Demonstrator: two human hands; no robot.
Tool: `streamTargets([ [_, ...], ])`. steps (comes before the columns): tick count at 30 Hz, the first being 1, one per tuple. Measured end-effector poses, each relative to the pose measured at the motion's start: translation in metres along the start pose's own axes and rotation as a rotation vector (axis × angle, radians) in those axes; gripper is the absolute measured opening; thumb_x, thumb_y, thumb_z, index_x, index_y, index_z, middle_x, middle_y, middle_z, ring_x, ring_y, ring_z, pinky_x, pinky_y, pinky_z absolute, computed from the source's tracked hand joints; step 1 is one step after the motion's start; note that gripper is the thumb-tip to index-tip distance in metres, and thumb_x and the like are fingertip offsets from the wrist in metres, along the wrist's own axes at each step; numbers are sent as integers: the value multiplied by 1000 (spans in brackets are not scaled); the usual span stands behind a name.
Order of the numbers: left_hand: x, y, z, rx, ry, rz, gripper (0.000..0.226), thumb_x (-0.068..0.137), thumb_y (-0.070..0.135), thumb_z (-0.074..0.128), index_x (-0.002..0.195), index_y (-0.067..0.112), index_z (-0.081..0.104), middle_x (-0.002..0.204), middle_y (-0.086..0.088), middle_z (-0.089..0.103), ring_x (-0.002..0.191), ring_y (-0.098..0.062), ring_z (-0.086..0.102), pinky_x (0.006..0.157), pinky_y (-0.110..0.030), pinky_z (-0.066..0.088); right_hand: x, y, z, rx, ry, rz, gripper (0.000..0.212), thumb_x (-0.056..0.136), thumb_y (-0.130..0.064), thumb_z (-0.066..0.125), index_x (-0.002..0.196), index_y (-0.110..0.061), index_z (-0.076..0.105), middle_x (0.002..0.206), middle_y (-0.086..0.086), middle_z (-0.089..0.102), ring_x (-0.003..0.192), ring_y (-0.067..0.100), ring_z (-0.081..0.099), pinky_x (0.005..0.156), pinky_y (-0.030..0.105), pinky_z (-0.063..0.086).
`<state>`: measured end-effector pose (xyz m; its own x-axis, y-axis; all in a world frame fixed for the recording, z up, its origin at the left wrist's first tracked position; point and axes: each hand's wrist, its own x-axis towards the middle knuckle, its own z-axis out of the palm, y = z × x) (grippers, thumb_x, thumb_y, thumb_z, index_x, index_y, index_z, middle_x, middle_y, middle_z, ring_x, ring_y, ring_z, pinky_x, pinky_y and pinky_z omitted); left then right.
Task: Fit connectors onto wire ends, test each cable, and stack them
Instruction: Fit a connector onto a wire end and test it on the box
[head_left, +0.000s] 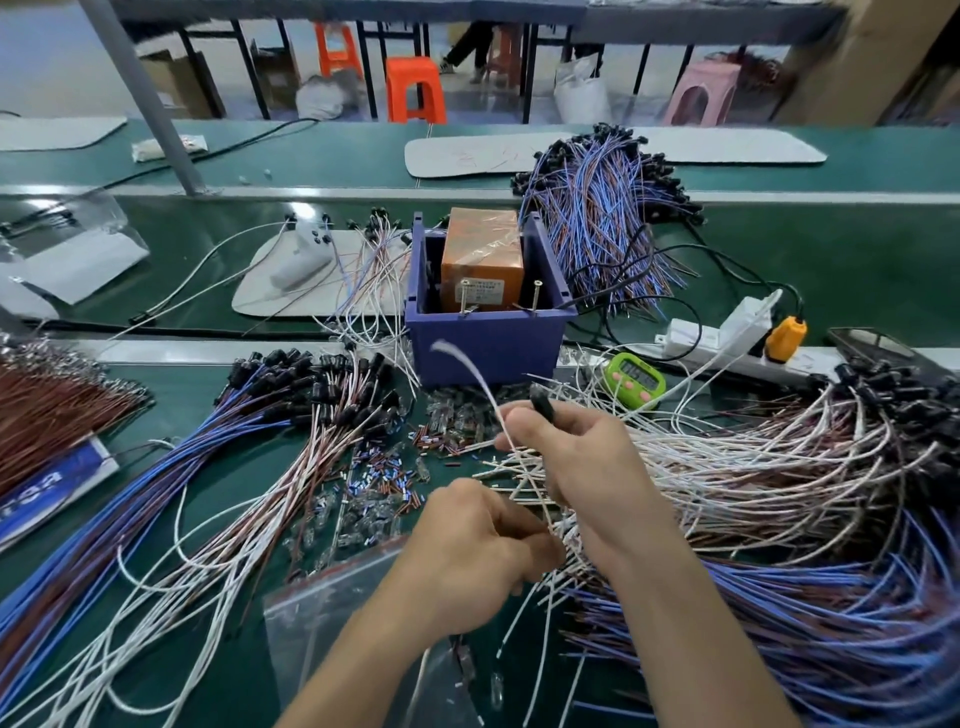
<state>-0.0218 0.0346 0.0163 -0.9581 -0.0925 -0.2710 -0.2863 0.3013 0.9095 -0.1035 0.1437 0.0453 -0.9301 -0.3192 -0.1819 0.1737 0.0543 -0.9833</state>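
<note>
My right hand (576, 457) grips a white cable (480, 376) whose loose end arcs up and to the left, blurred; a black connector (543, 402) pokes out above its fingers. My left hand (475, 551) is curled below it and pinches thin white wire ends (558, 530) at the edge of the pile. A heap of white and brown cables with black connectors (779, 457) spreads to the right. Small loose connector parts (384, 478) lie scattered on the green mat between the hands and the blue box.
A blue box (493, 332) holding an orange block (483, 254) stands behind the hands. Blue and brown cable bundles lie at left (156, 493), far back (602, 218) and lower right (779, 623). A green timer (636, 379), a white power strip (727, 338) and a clear plastic bag (332, 597) are nearby.
</note>
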Motion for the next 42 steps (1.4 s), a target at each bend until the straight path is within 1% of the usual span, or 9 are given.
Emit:
streamTargets([
  [8,-2,-6,2,-12,-73,-56,28,58,40,73,62,12,73,56,-14,63,48,-18,46,53,-31,35,-4,1,21,115,-64,-66,13,83,-2,76,75,-12,79,70,2,73,50,-3,56,51,6,40],
  [13,1,-10,0,-60,-79,-70,35,51,43,74,60,10,73,54,-9,61,48,-19,46,53,-28,34,-4,2,25,396,31,-59,22,96,-8,65,81,-11,80,63,9,63,43,9,29,46,21,19],
  [16,2,-14,-3,-88,-116,-64,28,61,42,79,63,14,77,55,-4,63,49,-17,49,54,-25,37,-2,4,25,469,76,-41,23,98,-17,62,85,-11,80,57,7,55,46,13,30,47,26,22],
  [21,0,-19,-7,-176,-104,3,12,82,16,80,71,21,83,60,-1,71,50,-12,57,52,-20,45,2,7,12,247,73,-2,28,101,-22,60,84,-14,81,47,-5,32,44,10,26,47,24,23],
  [25,9,-14,-20,-508,315,36,19,71,30,89,72,12,81,61,-8,70,49,-11,58,50,-17,45,7,8,-4,-8,40,3,28,101,-27,61,84,-26,83,48,-12,33,43,5,30,48,17,32],
  [28,22,-3,-20,-549,488,17,19,76,32,80,75,13,82,73,-9,77,49,-10,61,44,-13,40,11,13,-2,-163,63,-29,36,104,-36,54,80,-33,81,46,-17,42,46,0,41,64,28,36],
  [32,34,9,-12,-695,530,13,18,92,19,72,78,11,77,81,-9,79,44,-12,60,39,-15,35,15,17,3,-87,24,-45,44,103,-32,54,65,-22,73,60,-5,52,55,5,44,69,34,40],
  [35,38,16,-15,-829,546,50,15,83,27,74,78,15,81,69,-6,73,42,-10,52,41,-15,38,16,18,-3,-20,-56,13,37,96,-29,59,61,-20,65,62,-1,61,62,9,55,80,38,46],
  [42,43,15,-25,-595,238,97,22,70,38,79,82,21,85,61,-1,66,47,-7,51,48,-17,43,15,13,-20,-250,-369,31,45,94,-37,54,54,-17,59,57,3,55,60,16,50,70,36,45],
])
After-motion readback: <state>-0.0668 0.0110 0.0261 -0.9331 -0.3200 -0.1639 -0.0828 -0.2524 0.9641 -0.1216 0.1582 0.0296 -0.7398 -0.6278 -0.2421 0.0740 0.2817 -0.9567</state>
